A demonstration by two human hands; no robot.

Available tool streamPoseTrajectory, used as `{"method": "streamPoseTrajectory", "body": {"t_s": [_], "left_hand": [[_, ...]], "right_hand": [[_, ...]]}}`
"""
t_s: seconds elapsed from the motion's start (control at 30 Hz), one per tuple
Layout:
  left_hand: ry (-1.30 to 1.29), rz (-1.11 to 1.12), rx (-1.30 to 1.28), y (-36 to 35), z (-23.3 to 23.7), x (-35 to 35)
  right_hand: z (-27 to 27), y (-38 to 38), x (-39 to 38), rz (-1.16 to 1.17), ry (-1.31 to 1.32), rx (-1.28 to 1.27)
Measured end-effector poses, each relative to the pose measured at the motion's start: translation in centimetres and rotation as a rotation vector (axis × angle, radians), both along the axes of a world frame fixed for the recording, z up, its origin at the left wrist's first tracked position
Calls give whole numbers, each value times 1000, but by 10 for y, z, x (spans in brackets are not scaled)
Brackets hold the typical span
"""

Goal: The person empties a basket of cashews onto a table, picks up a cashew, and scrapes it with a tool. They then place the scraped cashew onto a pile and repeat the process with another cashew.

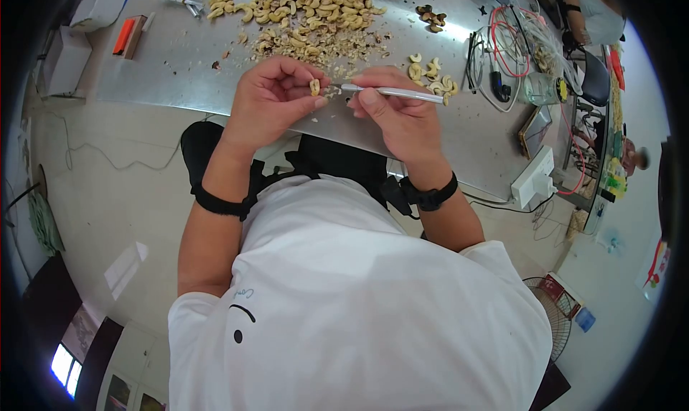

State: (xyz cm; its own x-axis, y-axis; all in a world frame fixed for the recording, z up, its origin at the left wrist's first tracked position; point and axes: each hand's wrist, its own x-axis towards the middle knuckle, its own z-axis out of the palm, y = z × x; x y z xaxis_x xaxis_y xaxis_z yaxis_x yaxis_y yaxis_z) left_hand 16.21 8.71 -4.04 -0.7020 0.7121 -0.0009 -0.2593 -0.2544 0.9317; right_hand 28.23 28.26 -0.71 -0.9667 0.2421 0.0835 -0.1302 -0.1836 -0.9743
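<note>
Though small, cashew point(314, 87) seemingly between hands point(269, 102)

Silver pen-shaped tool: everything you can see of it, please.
The silver pen-shaped tool is slim, straight and metal-looking, with a collar near its front end; the tip is too small to make out. The right hand grips it between thumb and fingers, nearly level across the picture. Its front points toward the cashew in the left hand; whether they touch is unclear.
</note>
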Motion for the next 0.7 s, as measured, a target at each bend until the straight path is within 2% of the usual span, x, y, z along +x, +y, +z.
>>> {"method": "streamPoseTrajectory", "body": {"t_s": [0.33,0.53,0.7], "left_hand": [[-1,2,-9,-1,4,0],[-4,42,-7,1,2,2],[54,75,-115,2,8,5]], "right_hand": [[-1,-12,-10,18,-30,-16],[-8,-13,-13,26,-42,147],[2,-16,-14,-18,-38,-19]]}}
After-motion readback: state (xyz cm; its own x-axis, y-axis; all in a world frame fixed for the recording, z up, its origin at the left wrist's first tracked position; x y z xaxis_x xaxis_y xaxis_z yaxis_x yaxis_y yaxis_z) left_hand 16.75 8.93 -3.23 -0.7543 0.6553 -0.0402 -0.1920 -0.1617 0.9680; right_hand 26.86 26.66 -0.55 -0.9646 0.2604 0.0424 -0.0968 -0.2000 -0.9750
